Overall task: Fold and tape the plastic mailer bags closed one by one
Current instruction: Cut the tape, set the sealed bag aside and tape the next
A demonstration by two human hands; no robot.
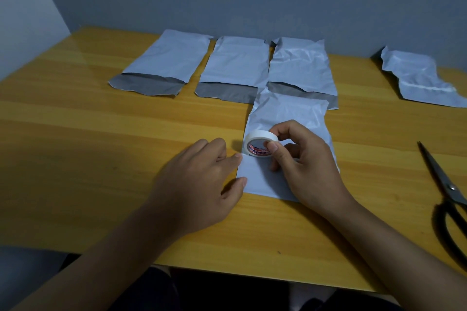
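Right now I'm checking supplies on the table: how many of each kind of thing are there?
Mailer bags: 5
Tape rolls: 1, held in the right hand
Scissors: 1
Total: 7

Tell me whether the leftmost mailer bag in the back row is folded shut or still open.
Still open. The leftmost mailer bag lies flat with its grey flap spread toward the person, unfolded, and no tape shows on it.
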